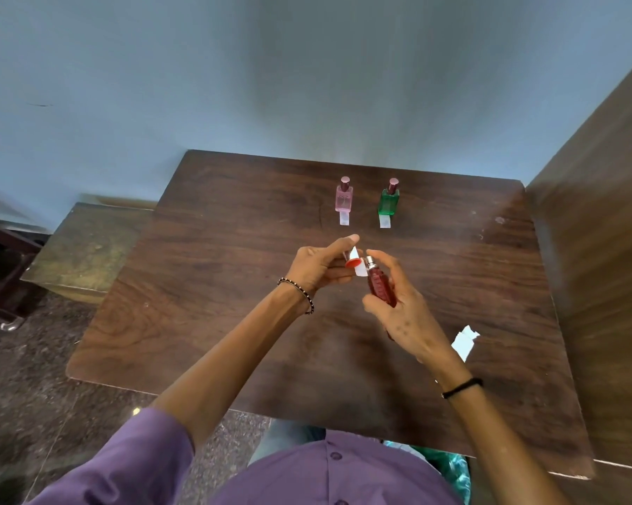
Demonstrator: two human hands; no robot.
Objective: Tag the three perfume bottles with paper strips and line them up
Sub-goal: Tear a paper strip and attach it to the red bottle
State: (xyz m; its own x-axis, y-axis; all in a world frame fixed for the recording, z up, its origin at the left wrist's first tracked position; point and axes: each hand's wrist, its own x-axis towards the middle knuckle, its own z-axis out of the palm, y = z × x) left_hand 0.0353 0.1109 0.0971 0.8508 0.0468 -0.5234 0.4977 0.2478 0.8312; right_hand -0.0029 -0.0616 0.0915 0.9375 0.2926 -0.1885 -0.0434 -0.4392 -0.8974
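A pink perfume bottle [343,199] and a green perfume bottle [389,200] stand side by side at the far middle of the dark wooden table [216,286], each with a white paper strip [344,218] lying in front of it. My right hand [405,311] holds a red perfume bottle [380,287] above the table's middle, its silver spray top bare. My left hand [323,266] pinches the red cap [353,263] together with a small white paper strip [358,267] right beside the bottle's top.
A loose piece of white paper [465,340] lies on the table to the right of my right wrist. A lower wooden bench [88,246] stands off the table's left side. A brown wooden panel [606,249] rises along the right edge.
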